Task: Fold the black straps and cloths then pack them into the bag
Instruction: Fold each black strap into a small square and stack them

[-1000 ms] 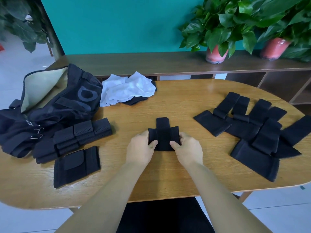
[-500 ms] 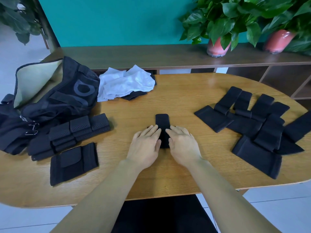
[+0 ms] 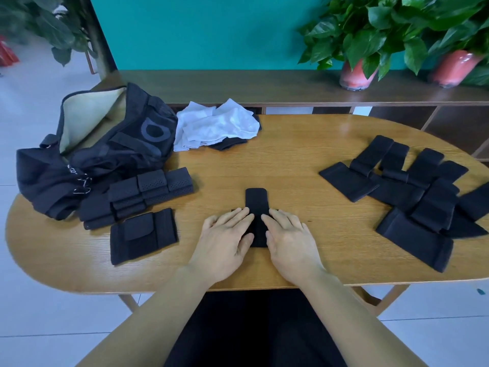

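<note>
A folded black strap [image 3: 256, 205] lies at the middle of the wooden table [image 3: 291, 160]. My left hand [image 3: 225, 241] and my right hand [image 3: 289, 241] lie flat on its two sides with straight fingers, pressing it down. An open black bag [image 3: 105, 152] with a pale lining sits at the far left. Beside it are folded perforated straps [image 3: 137, 194] and one folded black wrap [image 3: 143, 235]. A heap of unfolded black straps [image 3: 412, 197] is spread at the right.
White cloths [image 3: 217, 127] over a black piece lie at the back of the table next to the bag. A wooden shelf [image 3: 264, 86] behind carries two potted plants [image 3: 370, 41]. The table's front edge runs just under my wrists.
A second ago both hands pinched the strap's side flaps with curled fingers. They folded the flaps inward and now lie flat on the strap, pressing it.
</note>
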Demonstrator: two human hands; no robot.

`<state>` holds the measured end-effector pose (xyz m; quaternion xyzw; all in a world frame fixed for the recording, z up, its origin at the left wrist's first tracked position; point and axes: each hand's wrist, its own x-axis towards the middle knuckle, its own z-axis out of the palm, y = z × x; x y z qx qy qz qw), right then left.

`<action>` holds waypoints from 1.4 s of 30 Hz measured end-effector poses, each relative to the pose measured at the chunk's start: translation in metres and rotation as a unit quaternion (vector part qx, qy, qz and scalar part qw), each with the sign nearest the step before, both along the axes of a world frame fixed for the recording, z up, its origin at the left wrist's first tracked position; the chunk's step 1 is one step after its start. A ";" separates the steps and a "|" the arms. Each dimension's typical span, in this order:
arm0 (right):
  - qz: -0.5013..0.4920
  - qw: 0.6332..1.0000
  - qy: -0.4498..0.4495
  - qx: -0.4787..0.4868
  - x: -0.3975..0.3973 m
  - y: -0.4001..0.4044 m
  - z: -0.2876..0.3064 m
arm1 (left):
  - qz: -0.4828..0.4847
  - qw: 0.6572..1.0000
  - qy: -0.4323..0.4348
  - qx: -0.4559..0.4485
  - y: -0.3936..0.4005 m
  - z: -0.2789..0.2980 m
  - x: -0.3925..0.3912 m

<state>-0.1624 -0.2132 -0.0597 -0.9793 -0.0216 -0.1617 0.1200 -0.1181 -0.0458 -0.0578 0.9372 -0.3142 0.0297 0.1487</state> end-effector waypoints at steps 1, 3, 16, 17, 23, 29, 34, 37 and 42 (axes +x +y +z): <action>0.000 1.000 -0.002 0.000 -0.002 0.002 -0.001 | -0.001 1.000 0.000 0.000 0.003 0.000 -0.002; -0.001 1.000 0.004 -0.003 -0.007 0.006 -0.003 | -0.008 1.000 0.003 0.001 0.009 0.000 -0.005; -0.030 0.992 0.108 0.062 0.046 -0.001 0.052 | -0.046 0.996 -0.070 -0.037 0.031 -0.002 -0.002; -0.046 0.986 0.148 0.063 0.057 -0.001 0.052 | -0.045 0.996 -0.072 -0.033 0.031 -0.003 -0.003; -0.102 0.945 0.285 0.123 0.100 0.002 0.066 | -0.037 0.996 -0.082 -0.013 0.031 0.000 0.003; -0.066 0.926 0.298 0.223 0.108 0.002 0.072 | -0.040 0.996 -0.077 -0.010 0.031 -0.004 0.002; -0.019 0.939 0.230 0.253 0.077 0.003 0.084 | -0.049 0.996 -0.075 -0.020 0.032 -0.005 0.007; -0.002 0.963 0.199 0.182 0.048 0.009 0.076 | -0.051 0.995 -0.081 -0.031 0.032 -0.005 0.006; 0.029 0.994 0.075 0.075 0.018 0.013 0.043 | -0.047 0.994 -0.089 -0.032 0.029 -0.007 0.003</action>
